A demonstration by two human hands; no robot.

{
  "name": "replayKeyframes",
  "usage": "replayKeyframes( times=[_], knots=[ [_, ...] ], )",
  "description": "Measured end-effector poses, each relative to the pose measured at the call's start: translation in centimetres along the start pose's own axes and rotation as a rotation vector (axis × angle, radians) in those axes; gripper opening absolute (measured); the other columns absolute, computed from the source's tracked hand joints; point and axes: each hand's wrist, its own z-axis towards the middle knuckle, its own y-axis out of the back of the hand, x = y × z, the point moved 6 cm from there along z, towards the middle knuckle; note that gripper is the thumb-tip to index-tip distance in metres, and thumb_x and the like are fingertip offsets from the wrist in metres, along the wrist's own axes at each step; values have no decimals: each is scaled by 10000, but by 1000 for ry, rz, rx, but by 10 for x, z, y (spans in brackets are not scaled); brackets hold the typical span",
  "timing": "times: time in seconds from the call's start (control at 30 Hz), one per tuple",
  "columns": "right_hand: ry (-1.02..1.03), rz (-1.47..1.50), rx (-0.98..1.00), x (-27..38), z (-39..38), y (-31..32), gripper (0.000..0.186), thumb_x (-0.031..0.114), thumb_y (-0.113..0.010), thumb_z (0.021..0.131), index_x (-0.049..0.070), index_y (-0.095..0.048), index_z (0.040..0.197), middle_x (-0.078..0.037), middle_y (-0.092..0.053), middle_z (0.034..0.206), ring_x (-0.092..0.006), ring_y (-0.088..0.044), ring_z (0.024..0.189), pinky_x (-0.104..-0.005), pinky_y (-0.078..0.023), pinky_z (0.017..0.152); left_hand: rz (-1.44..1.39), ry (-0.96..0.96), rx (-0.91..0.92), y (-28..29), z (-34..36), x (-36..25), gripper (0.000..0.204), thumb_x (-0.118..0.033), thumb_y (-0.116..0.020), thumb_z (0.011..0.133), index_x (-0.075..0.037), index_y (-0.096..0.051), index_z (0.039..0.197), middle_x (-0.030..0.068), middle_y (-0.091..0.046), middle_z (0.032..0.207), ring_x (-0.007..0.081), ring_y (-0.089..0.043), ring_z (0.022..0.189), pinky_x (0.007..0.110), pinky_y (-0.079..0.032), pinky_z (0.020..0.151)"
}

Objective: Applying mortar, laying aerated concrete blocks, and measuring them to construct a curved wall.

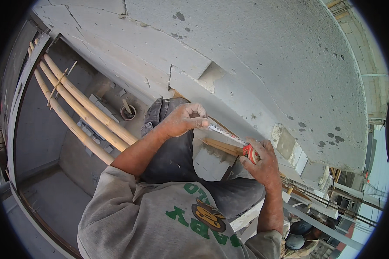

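Observation:
My right hand (266, 164) is wrapped round the red case of a tape measure (250, 153). A short length of its white blade (227, 134) is drawn out and runs to my left hand (183, 121). The thumb and fingers of that hand pinch the blade's free end. Both hands are held above my bent legs, in front of a grey block wall (255, 64). The blade lies close to the wall's lower part, but I cannot tell whether it touches.
On the left, several bamboo poles (88, 114) slant past an opening. Far below them stand a bucket (128, 113) and scattered block pieces. Wooden boards (222, 146) lie beyond my legs. At the lower right, another person (296, 241) is below, near a long metal bar (322, 228).

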Motion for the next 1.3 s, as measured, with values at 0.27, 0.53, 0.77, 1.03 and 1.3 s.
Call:
replayKeyframes(
  times=[0.27, 0.53, 0.77, 1.03, 1.3],
  knots=[
    [-177, -309, 42, 3, -54, 75, 559, 176, -739, 749, 34, -627, 1278, -175, -560, 1064, -355, -594, 980, -452, -507, 847, 24, -52, -310, 26, 11, -1, 228, -200, -736, 908, 14, -662, 936, 44, -673, 813, 72, -601, 740, 229, -491, 661],
    [-125, -881, 7, 139, -35, 178, 450, 151, -712, 777, 5, -668, 1201, -170, -592, 1071, -338, -612, 995, -442, -523, 823, 22, -187, -332, 7, 16, -10, 289, -224, -744, 890, -8, -713, 1080, 65, -727, 966, 130, -677, 876, 291, -549, 767],
    [37, -1273, -84, 232, 23, 186, 307, 123, -684, 804, 3, -711, 1085, -164, -640, 983, -292, -653, 902, -416, -561, 781, 626, -549, -627, 19, -3, -62, 277, -190, -761, 859, -43, -723, 1091, 111, -719, 989, 226, -704, 853, 317, -556, 750],
    [310, -1456, -273, 303, 54, 159, 239, 156, -723, 829, 68, -770, 1047, -134, -707, 1016, -246, -672, 1011, -425, -558, 844, 846, -589, -760, 28, 3, -61, 198, -196, -758, 861, -57, -715, 995, 113, -716, 943, 272, -700, 828, 344, -555, 722],
    [348, -1559, -66, 355, 87, 133, 315, 193, -772, 799, 116, -756, 1104, -103, -700, 1076, -228, -612, 1106, -422, -509, 852, 1096, -545, -756, 42, 23, -45, 208, -220, -711, 886, -60, -716, 1019, 149, -722, 951, 324, -700, 839, 400, -552, 745]
  ],
)
